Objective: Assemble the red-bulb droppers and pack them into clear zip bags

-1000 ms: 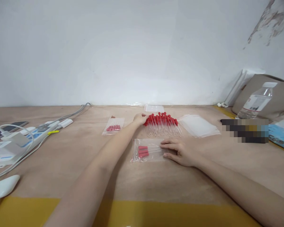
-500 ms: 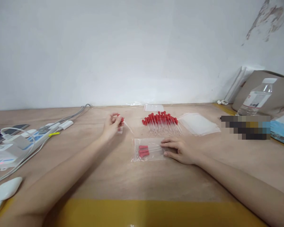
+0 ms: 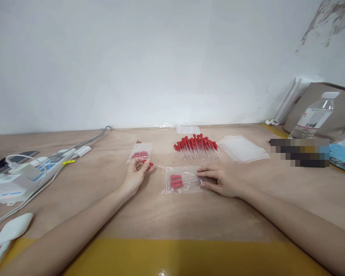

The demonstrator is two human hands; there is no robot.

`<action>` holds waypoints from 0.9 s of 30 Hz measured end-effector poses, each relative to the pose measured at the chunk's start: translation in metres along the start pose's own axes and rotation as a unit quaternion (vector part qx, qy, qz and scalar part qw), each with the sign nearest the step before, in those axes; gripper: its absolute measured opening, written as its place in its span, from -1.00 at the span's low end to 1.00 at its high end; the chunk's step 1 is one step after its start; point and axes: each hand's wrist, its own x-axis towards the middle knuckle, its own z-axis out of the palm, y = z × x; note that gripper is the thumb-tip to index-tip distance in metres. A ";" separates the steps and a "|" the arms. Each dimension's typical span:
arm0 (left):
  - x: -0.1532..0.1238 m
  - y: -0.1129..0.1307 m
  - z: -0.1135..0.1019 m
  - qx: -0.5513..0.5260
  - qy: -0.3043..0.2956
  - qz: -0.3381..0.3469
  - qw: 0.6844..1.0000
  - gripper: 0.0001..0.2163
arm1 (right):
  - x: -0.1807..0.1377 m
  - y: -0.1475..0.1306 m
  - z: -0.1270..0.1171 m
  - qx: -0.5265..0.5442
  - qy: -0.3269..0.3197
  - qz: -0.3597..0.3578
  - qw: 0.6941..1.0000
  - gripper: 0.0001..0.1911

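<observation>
The tan worktop (image 3: 189,218) carries a red-bulbed dropper heap (image 3: 197,147) at twelve o'clock, a clear bag stack (image 3: 243,148) at one and a white power strip (image 3: 31,172) at nine.

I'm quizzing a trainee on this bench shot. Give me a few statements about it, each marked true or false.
1. The left hand holds a red-bulbed dropper in its grip. True.
2. The right hand lifts the clear bag into the air. False: the bag lies on the table, with the fingers resting on its right end.
3. The pile of loose droppers lies beyond the clear bag. True.
4. The water bottle stands at the far left. False: it stands at the far right.
</observation>
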 end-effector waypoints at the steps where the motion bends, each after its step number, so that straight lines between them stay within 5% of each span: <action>1: -0.003 0.001 0.000 0.007 -0.014 -0.015 1.000 -0.71 | 0.000 0.000 0.000 0.001 0.002 -0.002 1.000 -0.62; 14: -0.018 0.008 0.003 0.194 -0.185 -0.097 0.958 -0.78 | 0.001 -0.004 -0.002 -0.004 0.008 -0.008 1.000 -0.63; 21: -0.011 0.001 0.011 0.201 -0.176 -0.027 0.963 -0.79 | 0.001 -0.004 -0.002 0.001 0.012 -0.016 1.000 -0.64; 27: -0.016 -0.001 0.027 0.187 -0.179 -0.063 0.964 -0.78 | 0.001 -0.004 -0.003 0.004 0.007 -0.017 1.000 -0.63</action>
